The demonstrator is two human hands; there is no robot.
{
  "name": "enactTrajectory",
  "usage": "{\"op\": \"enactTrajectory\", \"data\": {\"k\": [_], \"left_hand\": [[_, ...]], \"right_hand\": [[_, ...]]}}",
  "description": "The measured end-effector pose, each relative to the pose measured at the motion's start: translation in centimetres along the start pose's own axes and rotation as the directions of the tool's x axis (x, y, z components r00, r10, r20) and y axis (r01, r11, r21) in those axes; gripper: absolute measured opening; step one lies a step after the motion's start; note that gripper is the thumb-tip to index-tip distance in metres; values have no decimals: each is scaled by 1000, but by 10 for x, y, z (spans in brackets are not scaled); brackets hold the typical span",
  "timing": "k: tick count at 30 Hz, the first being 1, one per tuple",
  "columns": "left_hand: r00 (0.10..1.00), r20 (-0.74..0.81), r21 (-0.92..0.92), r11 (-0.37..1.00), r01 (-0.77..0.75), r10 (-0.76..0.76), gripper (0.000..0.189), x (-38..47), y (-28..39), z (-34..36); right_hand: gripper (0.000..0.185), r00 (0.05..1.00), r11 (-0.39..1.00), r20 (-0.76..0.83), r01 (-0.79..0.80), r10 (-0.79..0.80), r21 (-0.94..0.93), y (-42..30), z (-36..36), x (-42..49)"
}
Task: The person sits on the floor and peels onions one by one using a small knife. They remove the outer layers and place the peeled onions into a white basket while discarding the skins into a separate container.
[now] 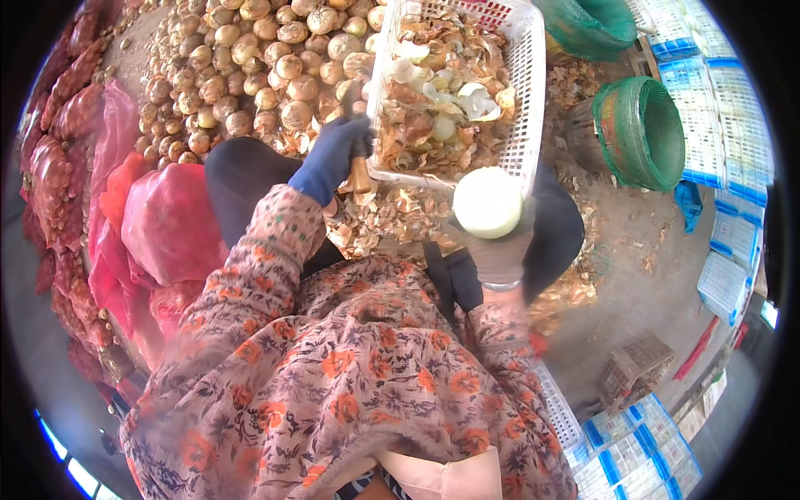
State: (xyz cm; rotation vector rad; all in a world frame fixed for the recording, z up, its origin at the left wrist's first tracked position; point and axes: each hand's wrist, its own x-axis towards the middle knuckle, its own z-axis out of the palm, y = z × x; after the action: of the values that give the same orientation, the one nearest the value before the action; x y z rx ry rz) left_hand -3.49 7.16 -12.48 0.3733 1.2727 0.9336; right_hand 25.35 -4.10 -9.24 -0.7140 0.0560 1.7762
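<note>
My left hand (334, 153), in a blue glove, is closed around the wooden handle of a knife (360, 175); its blade is blurred and points away from me, beside the basket. In my right hand (500, 250), gloved in a pale grey-brown fabric, lies a peeled white onion (487, 203), just over the near right corner of a white plastic basket (531, 94). Onion skins (406, 125) and some pale onion pieces fill much of that basket. The two hands are apart.
Unpeeled onions (287, 65) are heaped ahead to the left. Red mesh sacks (178, 219) stand at the left. Green-mesh-lined containers (644, 134) are at the right, before stacked white and blue crates (728, 119). Loose skins (387, 215) cover the floor between my legs.
</note>
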Motion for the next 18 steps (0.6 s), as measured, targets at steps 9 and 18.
{"op": "enactTrajectory", "data": {"k": [9, 18], "left_hand": [[466, 774, 443, 159, -882, 430, 37, -118, 0, 7], [545, 738, 571, 63, -819, 398, 32, -122, 3, -17]], "right_hand": [[96, 997, 992, 79, 34, -25, -118, 25, 39, -25], [88, 971, 989, 219, -63, 91, -130, 36, 65, -39]]}}
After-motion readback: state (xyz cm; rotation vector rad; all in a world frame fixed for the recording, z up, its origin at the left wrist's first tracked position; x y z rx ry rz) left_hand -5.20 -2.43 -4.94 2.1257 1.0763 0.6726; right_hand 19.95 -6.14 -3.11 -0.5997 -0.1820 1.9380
